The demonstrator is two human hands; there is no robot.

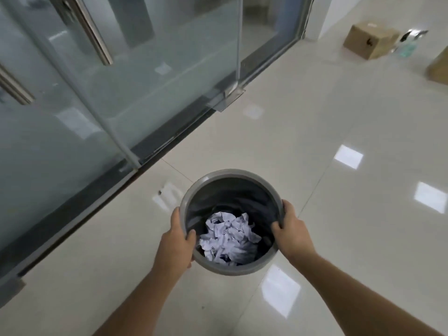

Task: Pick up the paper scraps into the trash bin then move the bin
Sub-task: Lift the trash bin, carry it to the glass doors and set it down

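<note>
A round grey trash bin (230,174) with a dark liner is in the lower middle of the head view, over the glossy tiled floor. Crumpled white paper scraps (229,238) lie in its bottom. My left hand (178,241) grips the bin's left rim, thumb inside and fingers outside. On the right rim my right hand (292,230) holds it the same way. I cannot tell whether the bin rests on the floor or hangs just above it.
Frosted glass doors (121,76) with metal handles and a dark threshold run along the left. A cardboard box (371,40) stands at the far right, another box (440,66) at the right edge, and a shiny object (409,41) between them. Pale tiled floor (339,214) spreads to the right.
</note>
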